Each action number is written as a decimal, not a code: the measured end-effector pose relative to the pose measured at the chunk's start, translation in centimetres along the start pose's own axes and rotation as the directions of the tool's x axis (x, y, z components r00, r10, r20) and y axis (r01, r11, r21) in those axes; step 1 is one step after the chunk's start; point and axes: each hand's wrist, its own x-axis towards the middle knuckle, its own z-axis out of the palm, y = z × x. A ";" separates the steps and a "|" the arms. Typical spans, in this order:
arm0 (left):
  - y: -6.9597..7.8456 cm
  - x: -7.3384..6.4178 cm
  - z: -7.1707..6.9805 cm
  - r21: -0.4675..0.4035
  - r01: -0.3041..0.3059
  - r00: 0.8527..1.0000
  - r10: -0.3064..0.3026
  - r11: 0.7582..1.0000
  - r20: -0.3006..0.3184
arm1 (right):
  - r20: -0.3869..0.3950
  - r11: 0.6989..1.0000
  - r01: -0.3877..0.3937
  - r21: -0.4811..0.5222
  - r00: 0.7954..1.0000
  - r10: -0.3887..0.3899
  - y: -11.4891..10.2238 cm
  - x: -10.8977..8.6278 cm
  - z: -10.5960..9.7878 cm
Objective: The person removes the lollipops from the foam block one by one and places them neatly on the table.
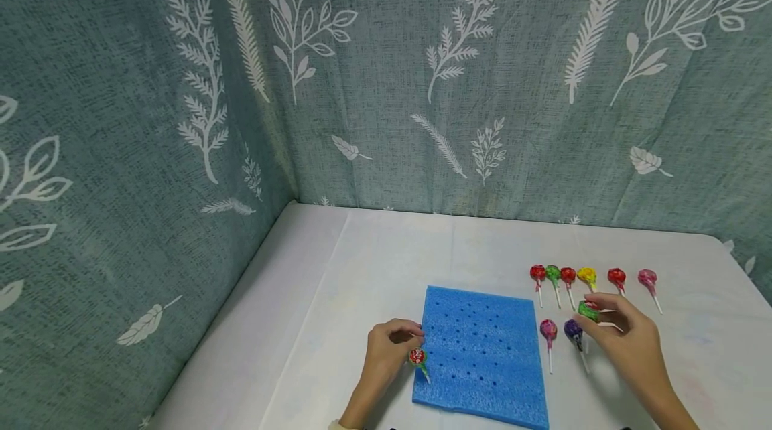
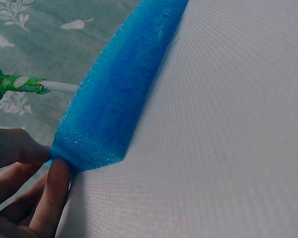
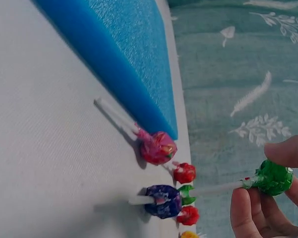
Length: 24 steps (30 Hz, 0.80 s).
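Observation:
A blue foam block (image 1: 519,343) with rows of small holes lies on the white table. One lollipop (image 1: 417,356) in a green and red wrapper stands in a hole near its left edge. My left hand (image 1: 386,349) pinches the block's left edge; in the left wrist view thumb and finger meet at its corner (image 2: 89,153). My right hand (image 1: 633,336) holds a green-wrapped lollipop (image 3: 275,178) by its candy head, above the table to the right of the block, with the white stick pointing away from the fingers. Below it are a purple lollipop (image 1: 573,331) and a pink lollipop (image 1: 548,329).
Behind the right hand lies a row of several lollipops, among them a yellow one (image 1: 588,275), a red one (image 1: 616,276) and a pink one (image 1: 647,277) at the right end. A green leaf-patterned curtain (image 1: 386,135) closes off the table's back and left.

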 end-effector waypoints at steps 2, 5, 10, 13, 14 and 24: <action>0.0 0.0 0.0 -0.002 -0.008 1.000 0.008 1.000 -0.002 | -0.002 1.000 -0.015 -0.007 1.000 0.015 0.2 0.0 0.0; -0.1 -0.1 0.0 -0.001 -0.011 1.000 0.011 1.000 -0.005 | -0.008 1.000 -0.024 -0.003 1.000 0.024 0.5 0.1 -0.1; -0.1 0.0 0.1 0.009 -0.001 1.000 0.001 1.000 -0.010 | 0.000 1.000 -0.026 -0.010 1.000 0.026 1.3 0.4 -0.3; -0.1 0.0 0.1 0.016 -0.003 1.000 0.003 1.000 -0.012 | 0.010 0.999 -0.037 -0.033 0.999 0.037 1.9 0.6 -0.4; -0.1 0.0 0.1 0.017 -0.005 1.000 0.005 1.000 -0.013 | 0.011 0.998 -0.045 -0.038 0.999 0.046 2.0 0.7 -0.4; 0.0 0.1 0.1 0.010 -0.015 1.000 0.015 1.000 -0.016 | 0.013 0.996 -0.084 -0.043 0.996 0.085 2.3 1.1 -0.5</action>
